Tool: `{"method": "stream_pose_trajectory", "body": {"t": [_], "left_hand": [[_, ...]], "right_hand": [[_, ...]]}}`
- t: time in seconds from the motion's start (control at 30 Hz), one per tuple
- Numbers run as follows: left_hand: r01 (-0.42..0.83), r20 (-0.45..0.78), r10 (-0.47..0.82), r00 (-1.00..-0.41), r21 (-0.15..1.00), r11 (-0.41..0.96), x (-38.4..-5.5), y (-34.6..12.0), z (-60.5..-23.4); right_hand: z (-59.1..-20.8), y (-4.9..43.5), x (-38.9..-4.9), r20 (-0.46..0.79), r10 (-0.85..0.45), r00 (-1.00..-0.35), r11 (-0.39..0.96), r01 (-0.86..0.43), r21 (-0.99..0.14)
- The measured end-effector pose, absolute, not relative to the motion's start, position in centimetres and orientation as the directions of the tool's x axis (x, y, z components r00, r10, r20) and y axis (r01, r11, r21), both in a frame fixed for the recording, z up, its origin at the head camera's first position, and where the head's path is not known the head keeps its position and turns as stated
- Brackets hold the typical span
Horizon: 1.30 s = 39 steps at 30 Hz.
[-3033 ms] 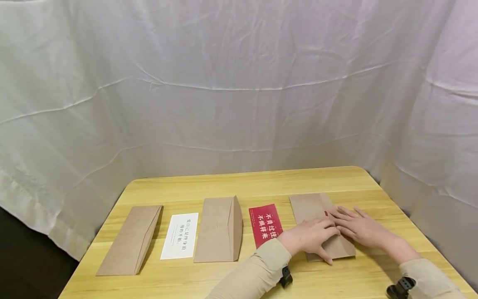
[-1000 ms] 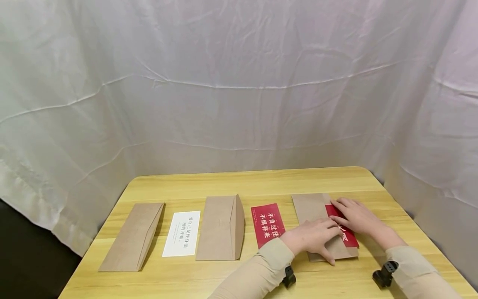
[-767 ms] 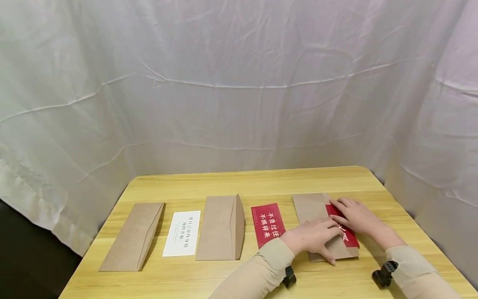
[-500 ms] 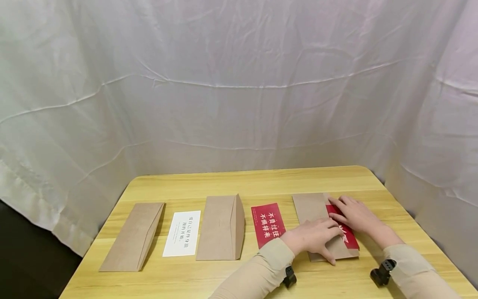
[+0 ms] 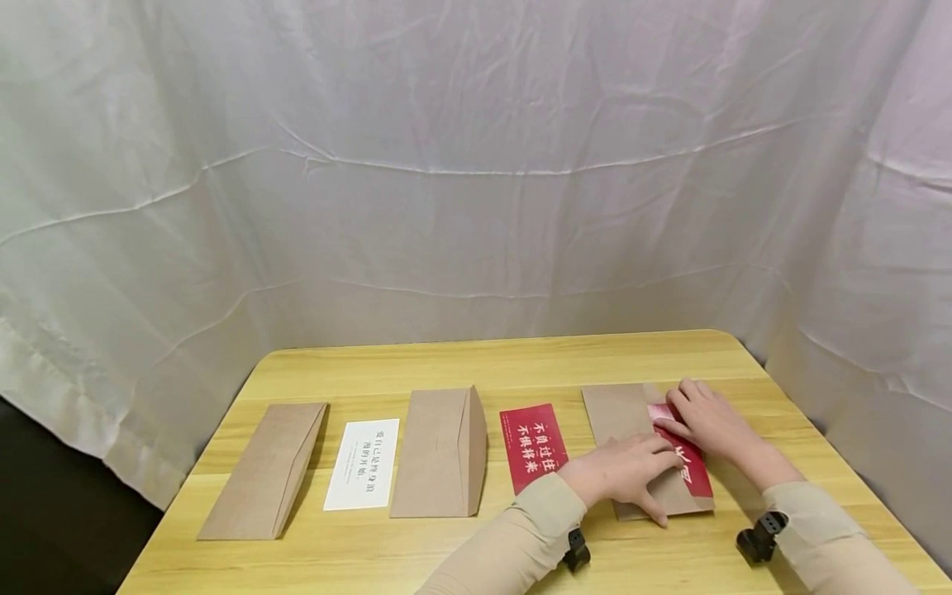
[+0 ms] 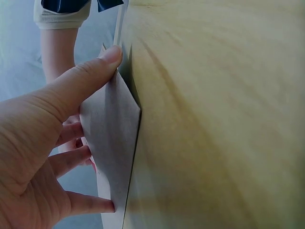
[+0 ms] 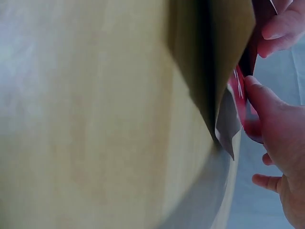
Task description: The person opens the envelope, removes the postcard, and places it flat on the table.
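At the table's right side a brown paper envelope (image 5: 613,409) lies flat, with a red card (image 5: 692,467) with white lettering on its right part. My left hand (image 5: 621,478) rests on the envelope with its fingers spread. In the left wrist view, the left thumb (image 6: 81,83) lies along the envelope's near edge and the fingertips press on its face. My right hand (image 5: 710,421) pinches the far end of the red card. The right wrist view shows the right thumb (image 7: 262,98) against the card, which bends there. The card's left part is hidden.
To the left lie a second red card (image 5: 530,438), another brown envelope (image 5: 431,454) with its flap raised, a white printed card (image 5: 360,464) and a third envelope (image 5: 260,471). The wooden table (image 5: 491,364) has a pale curtain (image 5: 476,231) behind it.
Three seconds ago only a sliver of the red card showed; now much of it is exposed. My right hand has shifted slightly away, and the card's far end now bends. My left hand stays put.
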State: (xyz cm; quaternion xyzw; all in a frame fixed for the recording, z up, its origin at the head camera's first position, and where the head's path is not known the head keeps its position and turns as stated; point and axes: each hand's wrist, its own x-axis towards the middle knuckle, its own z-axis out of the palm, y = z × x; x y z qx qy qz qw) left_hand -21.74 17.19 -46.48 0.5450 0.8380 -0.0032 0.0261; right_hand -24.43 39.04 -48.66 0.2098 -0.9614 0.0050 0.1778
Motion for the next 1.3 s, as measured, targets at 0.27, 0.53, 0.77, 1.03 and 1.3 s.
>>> {"method": "stream_pose_trajectory", "body": {"t": [0.27,0.53,0.77,1.03,1.3], "left_hand": [[0.909,-0.05,0.91,-0.412,0.042,0.414,-21.6,17.1,-46.5],[0.905,-0.049,0.906,-0.42,0.052,0.422,-21.6,17.1,-46.4],[0.901,-0.052,0.903,-0.426,0.065,0.429,-21.6,17.1,-46.2],[0.901,-0.053,0.902,-0.428,0.055,0.43,-21.6,17.1,-46.2],[0.904,-0.055,0.905,-0.421,0.047,0.424,-21.5,17.1,-46.4]], "right_hand": [[-47.9,38.9,-24.3,0.324,-0.416,-0.849,0.908,-0.408,0.097],[-46.7,39.4,-24.1,0.271,-0.382,-0.884,0.923,-0.377,0.072],[-46.4,40.5,-24.3,0.255,-0.368,-0.894,0.929,-0.361,0.075],[-46.0,41.4,-24.2,0.284,-0.36,-0.889,0.933,-0.347,0.095],[-45.6,41.9,-23.6,0.3,-0.337,-0.892,0.941,-0.316,0.119]]}}
